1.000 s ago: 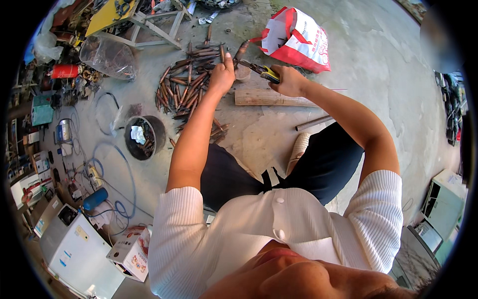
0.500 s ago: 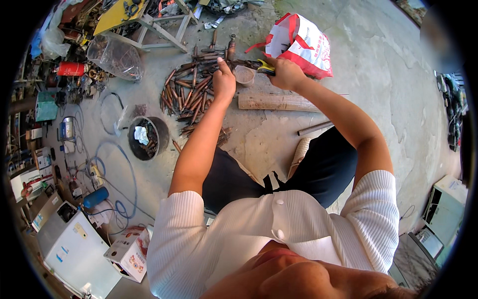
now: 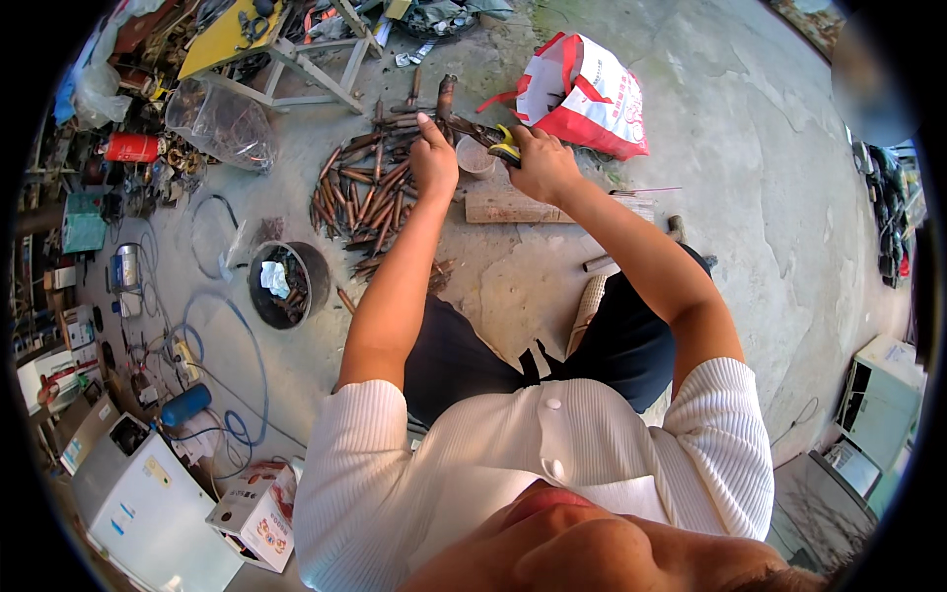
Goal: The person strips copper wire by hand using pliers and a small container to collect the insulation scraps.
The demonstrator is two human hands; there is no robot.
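Note:
My right hand point(image 3: 545, 166) grips yellow-and-black handled pliers point(image 3: 506, 149). Their handles look slightly spread, and the dark jaws point left toward my left hand point(image 3: 434, 166). That hand is closed with its thumb upward; its fingers and whatever they hold are hidden. Just beyond it, by the plier jaws, a thick copper-brown metal rod point(image 3: 447, 96) stands out; whether I hold it is unclear. A pile of tapered copper-brown rods point(image 3: 363, 192) spreads on the floor under and left of my left hand. Between my hands sits a small round tub point(image 3: 476, 158).
A white-and-red bag point(image 3: 610, 109) stands open beyond my right hand. Nearer me lie a wooden beam point(image 3: 523, 206) and a metal pipe point(image 3: 598, 263). At left are a black bucket point(image 3: 318, 279) with metal pieces, a clear plastic bag point(image 3: 222, 126), a blue hose point(image 3: 258, 340) and a metal-legged stand point(image 3: 318, 65).
The whole view has shifted slightly. My right hand and the pliers have come left and a little nearer to me, closer to my left hand. My left hand keeps its closed pose.

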